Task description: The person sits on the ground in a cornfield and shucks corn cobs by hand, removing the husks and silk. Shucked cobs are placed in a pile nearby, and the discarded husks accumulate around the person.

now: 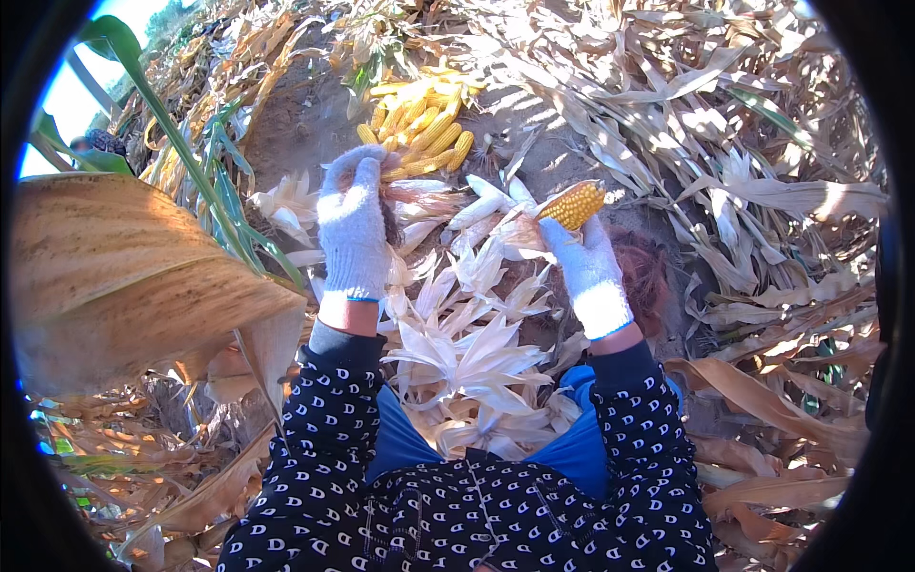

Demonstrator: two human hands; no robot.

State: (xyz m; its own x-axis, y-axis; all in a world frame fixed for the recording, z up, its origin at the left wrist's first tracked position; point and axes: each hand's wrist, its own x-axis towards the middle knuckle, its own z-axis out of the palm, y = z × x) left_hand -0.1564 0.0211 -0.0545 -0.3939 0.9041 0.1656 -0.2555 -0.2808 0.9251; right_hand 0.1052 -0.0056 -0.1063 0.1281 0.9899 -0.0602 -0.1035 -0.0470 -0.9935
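A: Eyes on the corn cob point(573, 204), right of centre, bright yellow kernels showing. Its long axis runs on a slant, bare tip pointing up and to the right, husked end down-left.

B: And the right hand point(591, 272), in a white glove, has it from below, grip closed around the lower end where the pale husk leaves point(496, 205) fan out to the left.

A: Left hand point(353, 229), also gloved, is raised just left of that, fingers curled shut on a bunch of peeled-back husk and dark silk point(405, 202).

B: So the hands are near each other, the husk stretched between them.

A: Beyond them, on the bare ground, a pile of husked cobs point(424, 124), mostly lying lengthwise away from the person.

B: Below the hands, a heap of shed white husks point(477, 367) sits between the knees.

A: Dry stalks and leaves point(743, 133) all round, and a big brown leaf point(124, 276) close on the left.
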